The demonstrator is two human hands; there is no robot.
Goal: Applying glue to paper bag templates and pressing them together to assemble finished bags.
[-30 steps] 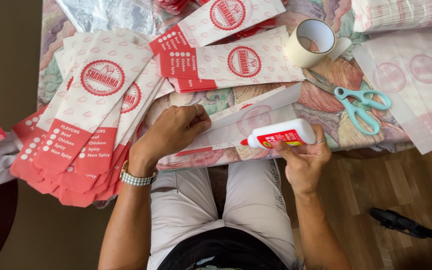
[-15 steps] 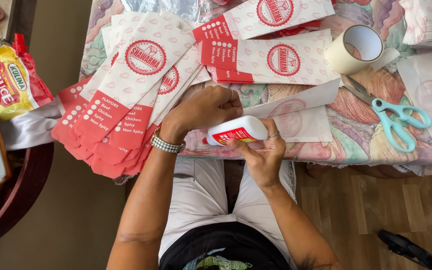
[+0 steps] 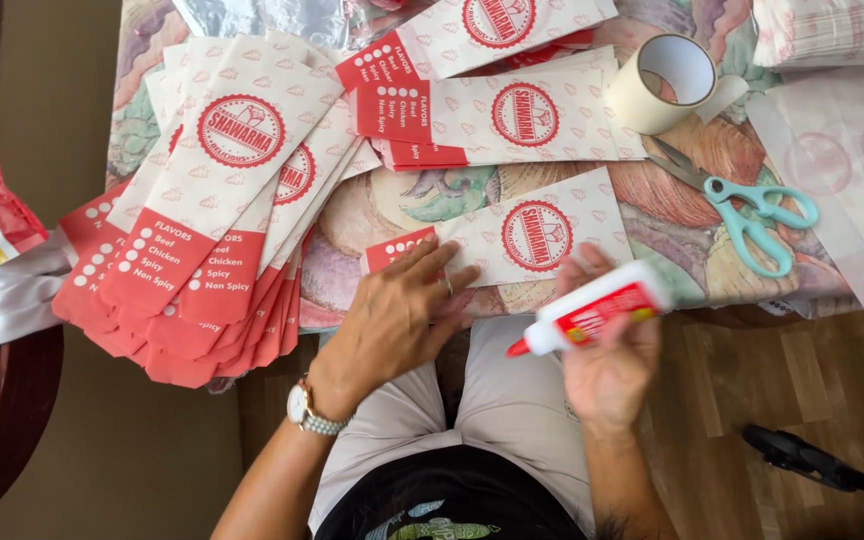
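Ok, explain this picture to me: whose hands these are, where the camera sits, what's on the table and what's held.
There is no machine: a person works with bare hands, and one camera worn on the head looks down over their lap. The left hand presses flat on a paper bag at the table edge. The right hand holds a glue bottle, red tip pointing left. On the patterned table lie a fanned pile of bags, a second stack, a tape roll and teal scissors.
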